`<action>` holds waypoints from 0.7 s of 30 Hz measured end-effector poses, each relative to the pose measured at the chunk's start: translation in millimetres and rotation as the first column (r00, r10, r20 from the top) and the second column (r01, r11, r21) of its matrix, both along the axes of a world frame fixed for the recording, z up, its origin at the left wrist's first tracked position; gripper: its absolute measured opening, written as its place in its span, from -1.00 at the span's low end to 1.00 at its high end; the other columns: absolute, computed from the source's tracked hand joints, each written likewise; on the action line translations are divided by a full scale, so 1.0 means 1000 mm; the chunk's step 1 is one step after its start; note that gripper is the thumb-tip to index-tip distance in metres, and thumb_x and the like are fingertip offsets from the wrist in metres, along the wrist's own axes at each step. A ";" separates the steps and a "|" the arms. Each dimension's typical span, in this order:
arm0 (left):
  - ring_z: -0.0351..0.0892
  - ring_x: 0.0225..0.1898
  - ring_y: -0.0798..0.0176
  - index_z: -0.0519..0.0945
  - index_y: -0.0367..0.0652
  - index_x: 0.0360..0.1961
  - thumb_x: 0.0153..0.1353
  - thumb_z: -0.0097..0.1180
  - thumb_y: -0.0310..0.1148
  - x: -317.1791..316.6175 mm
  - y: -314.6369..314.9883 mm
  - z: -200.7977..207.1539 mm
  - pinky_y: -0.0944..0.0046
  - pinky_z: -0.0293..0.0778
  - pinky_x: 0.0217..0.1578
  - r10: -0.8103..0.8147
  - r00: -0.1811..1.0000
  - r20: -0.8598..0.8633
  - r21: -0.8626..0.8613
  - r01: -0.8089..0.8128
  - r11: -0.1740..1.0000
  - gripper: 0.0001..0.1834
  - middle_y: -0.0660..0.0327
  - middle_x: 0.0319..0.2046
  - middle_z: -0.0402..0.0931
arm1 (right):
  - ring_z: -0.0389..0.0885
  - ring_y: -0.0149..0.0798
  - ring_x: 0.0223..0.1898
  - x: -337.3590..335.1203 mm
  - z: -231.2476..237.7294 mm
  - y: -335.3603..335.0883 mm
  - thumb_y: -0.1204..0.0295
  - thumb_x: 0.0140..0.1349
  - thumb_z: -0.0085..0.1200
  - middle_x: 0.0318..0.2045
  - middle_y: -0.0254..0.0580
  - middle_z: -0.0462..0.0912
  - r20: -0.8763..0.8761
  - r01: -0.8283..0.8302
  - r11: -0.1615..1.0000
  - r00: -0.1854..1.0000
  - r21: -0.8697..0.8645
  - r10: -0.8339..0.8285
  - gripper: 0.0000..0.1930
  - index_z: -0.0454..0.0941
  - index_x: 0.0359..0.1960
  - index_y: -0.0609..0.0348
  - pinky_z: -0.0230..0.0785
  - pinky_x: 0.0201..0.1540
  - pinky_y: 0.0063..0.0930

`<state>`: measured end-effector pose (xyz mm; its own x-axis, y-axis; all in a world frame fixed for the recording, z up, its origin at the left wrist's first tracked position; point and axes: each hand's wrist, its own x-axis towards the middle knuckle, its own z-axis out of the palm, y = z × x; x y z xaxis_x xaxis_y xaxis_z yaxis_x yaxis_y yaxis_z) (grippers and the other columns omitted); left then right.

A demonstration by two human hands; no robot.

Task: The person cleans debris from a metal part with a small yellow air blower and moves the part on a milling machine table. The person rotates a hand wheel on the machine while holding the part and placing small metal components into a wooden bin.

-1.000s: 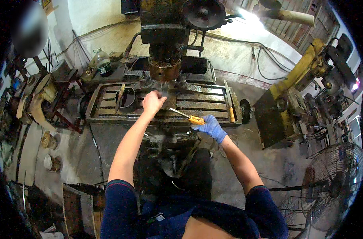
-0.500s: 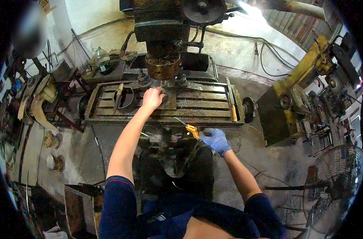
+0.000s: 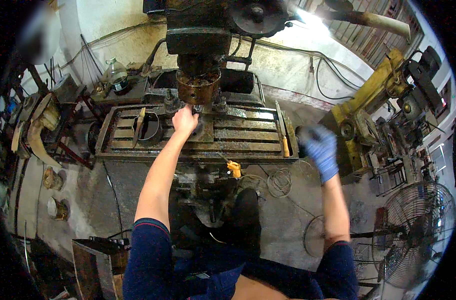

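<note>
My bare left hand [image 3: 185,121] reaches under the round, rusty cutter head [image 3: 199,86] of a milling machine. Its fingers are closed on a small dark piece, too hidden to make out, above a flat block on the slotted machine table [image 3: 248,146]. My right hand [image 3: 320,146], in a blue glove with dark fingertips, is at the table's right end beside a dark handwheel [image 3: 302,134]. Motion smears its fingers, so whether they touch the wheel is unclear. A yellow air blow gun [image 3: 233,169] hangs at the table's front edge, apart from both hands.
A wooden-handled file [image 3: 285,142] lies along the table's right end. Toward the left are a round tin [image 3: 150,131] and a brush [image 3: 139,125] across it. A plastic bottle [image 3: 118,76] stands behind; a fan [image 3: 413,232] is at right, coiled hose [image 3: 279,182] below.
My right hand has let go of the yellow blow gun and moved right, to beside the handwheel. My left hand has reached a little farther under the cutter head. The view has shifted slightly.
</note>
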<state>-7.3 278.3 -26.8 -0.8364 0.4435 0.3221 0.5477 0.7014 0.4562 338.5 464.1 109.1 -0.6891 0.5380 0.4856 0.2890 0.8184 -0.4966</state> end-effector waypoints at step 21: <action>0.56 -0.39 -0.05 0.56 -0.33 -0.62 -0.12 0.28 -0.14 -0.018 -0.004 -0.005 0.06 0.46 -0.40 -0.017 0.996 0.084 0.035 0.014 0.999 -0.61 -0.06 -0.51 0.54 | 0.44 0.01 -0.10 -0.023 0.081 -0.044 0.11 0.20 -0.12 -0.39 -0.13 0.47 -0.830 -0.482 0.845 0.356 0.229 0.428 -0.67 0.32 -0.51 0.11 0.05 0.14 0.00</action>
